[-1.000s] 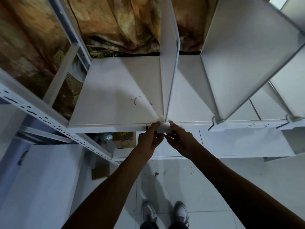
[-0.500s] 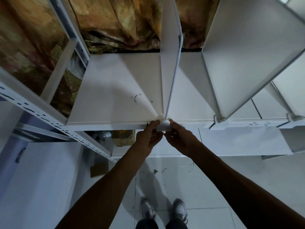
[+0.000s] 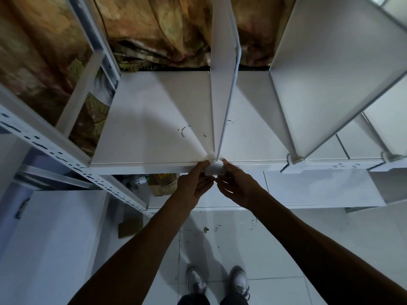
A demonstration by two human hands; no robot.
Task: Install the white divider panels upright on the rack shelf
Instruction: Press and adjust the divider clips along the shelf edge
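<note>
White sheet metal everywhere: the shelf (image 3: 154, 119) is flat and matt, scuffed with a few dark pen marks. Both forearms reach forward and up, bare, converging at the shelf's front edge. Left hand (image 3: 193, 183) and right hand (image 3: 236, 186) meet there, palms turned toward each other, thumbs up on either side of a small white rounded clip (image 3: 214, 168). Fingers of both are curled and pinching that clip against the edge; lower fingertips nearly touch beneath it. The panel (image 3: 221, 84) stands upright on the shelf, thin, seen edge-on, its front corner seated at the clip. A second panel (image 3: 330, 62) stands upright to the right, in its own clip (image 3: 296, 160). Perforated steel upright (image 3: 66, 157) at left. Brown mottled cloth (image 3: 154, 29) hangs behind. Glossy tile floor (image 3: 231, 234) below.
</note>
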